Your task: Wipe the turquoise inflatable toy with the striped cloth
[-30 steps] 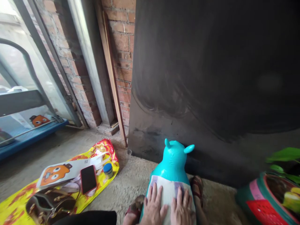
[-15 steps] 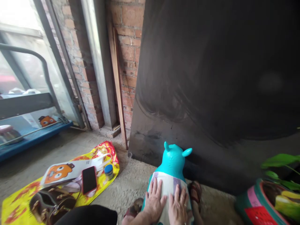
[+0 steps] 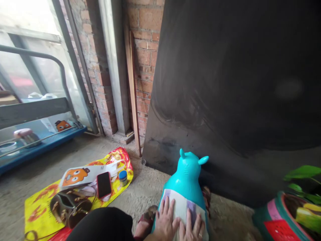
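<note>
Resting flat and open, gripping nothing, the left hand (image 3: 165, 222) and right hand (image 3: 192, 231) (the latter cut off by the view's lower edge) lie on a pale cloth (image 3: 179, 205). It is already spread across a turquoise toy (image 3: 182, 184), beneath both hands; what is left to do does not show. Beyond them rises the toy's uncovered head (image 3: 189, 162), near a dark board (image 3: 225, 83).
</note>
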Available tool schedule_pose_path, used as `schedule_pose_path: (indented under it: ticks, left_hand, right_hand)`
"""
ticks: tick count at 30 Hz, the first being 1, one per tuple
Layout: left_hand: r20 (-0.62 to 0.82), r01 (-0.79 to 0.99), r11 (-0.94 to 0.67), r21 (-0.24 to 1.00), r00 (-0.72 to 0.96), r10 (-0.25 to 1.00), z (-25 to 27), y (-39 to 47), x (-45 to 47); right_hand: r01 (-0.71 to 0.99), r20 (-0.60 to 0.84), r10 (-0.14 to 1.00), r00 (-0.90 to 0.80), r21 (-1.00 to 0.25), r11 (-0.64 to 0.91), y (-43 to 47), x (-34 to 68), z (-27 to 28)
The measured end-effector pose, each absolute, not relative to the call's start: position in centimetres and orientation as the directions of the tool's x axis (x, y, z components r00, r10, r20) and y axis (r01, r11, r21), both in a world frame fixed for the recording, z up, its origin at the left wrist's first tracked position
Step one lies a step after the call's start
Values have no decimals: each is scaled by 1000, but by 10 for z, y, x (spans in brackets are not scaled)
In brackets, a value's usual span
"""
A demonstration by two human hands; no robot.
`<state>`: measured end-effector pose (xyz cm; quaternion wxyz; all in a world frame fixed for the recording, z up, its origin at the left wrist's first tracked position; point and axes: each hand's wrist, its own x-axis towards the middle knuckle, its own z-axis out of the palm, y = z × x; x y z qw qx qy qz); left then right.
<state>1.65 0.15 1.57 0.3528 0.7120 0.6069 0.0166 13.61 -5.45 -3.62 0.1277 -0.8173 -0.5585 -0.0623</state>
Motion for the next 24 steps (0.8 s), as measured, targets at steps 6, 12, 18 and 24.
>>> schedule_pose_path:
  ticks: [6,12,18,24]
  left_hand:
    - [-363,804,-7,595,277,890,8,53,30]
    - [-305,766,-10,642,268,914,-3,80,33]
    - [-277,779,-23,627,250,928,2,64,29]
    - [-285,770,-7,638,244,927,10,8,4]
  right_hand:
    - [898,141,887,440,-103,-429,6,147,-29]
    - [890,104,886,452,-117,-440,33,141,-12]
    - [890,38,897,440,-152,-430,19,134,4]
    - [901,105,898,427,-128,-414,-38,109,-7]
